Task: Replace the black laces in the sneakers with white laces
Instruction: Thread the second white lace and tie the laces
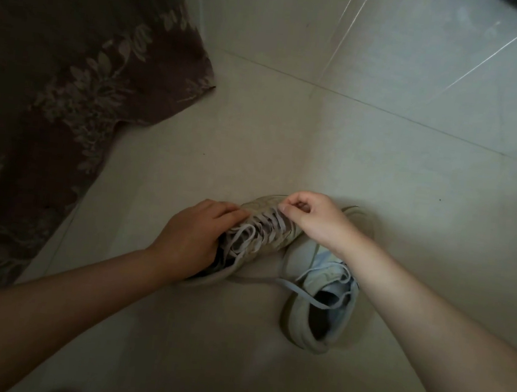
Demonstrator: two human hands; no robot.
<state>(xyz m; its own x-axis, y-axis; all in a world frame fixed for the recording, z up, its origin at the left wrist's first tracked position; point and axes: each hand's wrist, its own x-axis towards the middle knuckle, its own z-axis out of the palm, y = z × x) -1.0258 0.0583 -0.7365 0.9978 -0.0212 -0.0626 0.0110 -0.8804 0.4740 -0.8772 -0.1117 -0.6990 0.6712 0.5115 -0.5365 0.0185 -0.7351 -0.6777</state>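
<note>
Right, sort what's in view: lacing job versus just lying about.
Job:
- left sneaker, gripped by left hand
- its pale lace, pinched near the toe by right hand
- right sneaker, laced, lace ends loose

Lying about:
- dark floral cloth
- tiled floor

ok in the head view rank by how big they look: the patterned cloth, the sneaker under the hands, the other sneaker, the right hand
1. patterned cloth, by far
2-3. sneaker under the hands and other sneaker: look alike, both partly hidden
4. right hand
</note>
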